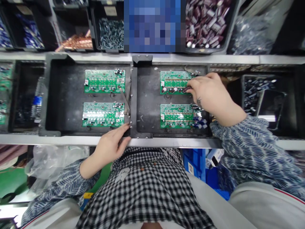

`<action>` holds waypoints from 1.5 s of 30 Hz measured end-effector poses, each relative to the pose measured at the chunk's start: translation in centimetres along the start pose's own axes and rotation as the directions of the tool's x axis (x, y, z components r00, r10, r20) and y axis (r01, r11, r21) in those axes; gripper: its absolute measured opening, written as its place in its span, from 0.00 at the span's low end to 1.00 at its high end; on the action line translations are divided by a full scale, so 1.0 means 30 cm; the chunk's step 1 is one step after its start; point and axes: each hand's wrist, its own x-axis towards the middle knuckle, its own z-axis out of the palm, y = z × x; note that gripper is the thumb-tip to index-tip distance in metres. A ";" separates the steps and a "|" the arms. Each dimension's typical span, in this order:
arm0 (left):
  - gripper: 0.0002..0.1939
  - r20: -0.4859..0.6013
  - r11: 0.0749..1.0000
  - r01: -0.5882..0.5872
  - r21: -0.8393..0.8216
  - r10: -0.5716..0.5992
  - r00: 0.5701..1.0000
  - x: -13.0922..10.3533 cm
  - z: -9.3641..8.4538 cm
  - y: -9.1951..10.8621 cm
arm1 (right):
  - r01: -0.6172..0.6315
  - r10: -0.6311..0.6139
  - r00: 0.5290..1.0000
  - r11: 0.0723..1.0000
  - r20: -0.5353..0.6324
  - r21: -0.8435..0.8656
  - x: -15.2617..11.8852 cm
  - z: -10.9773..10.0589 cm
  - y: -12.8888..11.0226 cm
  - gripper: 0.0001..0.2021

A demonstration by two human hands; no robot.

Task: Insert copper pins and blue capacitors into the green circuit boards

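My right hand (212, 95) pinches a small brown capacitor (187, 89) at the lower edge of the upper green circuit board (175, 76) in the right-hand black tray (147, 108). Two similar brown capacitors stand on that board to its left. Below lies another circuit board (176, 111), with several blue components (200, 122) at its right end. My left hand (111, 143) rests, fingers stretched out, on the front edge of the left-hand tray (65, 105). Just beyond it lies a lower board (103, 111), with an upper board (105, 79) farther back.
Behind the rail, a bin of brown capacitors (207, 24) stands right of a blurred blue patch. Bins of grey screws (111, 33) and copper-coloured strips (77, 41) stand left. A box of dark parts (256, 89) lies right; a plastic bottle (37, 100) lies left.
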 end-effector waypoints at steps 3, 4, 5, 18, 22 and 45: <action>0.18 -0.078 0.997 -0.083 0.010 0.083 0.993 0.003 0.004 -0.004 | 0.022 -0.021 0.999 0.998 0.028 -0.057 0.003 -0.002 0.007 0.10; 0.17 -0.085 0.996 -0.092 0.012 0.093 0.992 0.004 0.004 -0.004 | 0.031 -0.030 0.999 0.998 0.016 -0.054 0.003 0.001 0.013 0.10; 0.17 -0.088 0.995 -0.098 0.013 0.099 0.991 0.006 0.004 -0.003 | 0.040 -0.040 0.999 0.998 0.001 -0.042 0.002 0.005 0.020 0.09; 0.18 -0.039 0.990 -0.132 -0.058 0.130 0.991 0.090 0.058 0.111 | -0.073 0.090 0.989 0.988 0.121 -0.139 -0.073 -0.047 0.091 0.12; 0.22 0.104 0.982 -0.123 -0.142 0.138 0.985 0.155 0.101 0.191 | -0.181 0.174 0.982 0.980 -0.078 -0.081 -0.191 -0.085 -0.023 0.22; 0.26 0.261 0.872 -0.097 0.480 -0.037 0.965 0.204 -0.205 0.031 | -0.647 0.617 0.726 0.763 -0.303 0.002 -0.576 -0.005 -0.094 0.17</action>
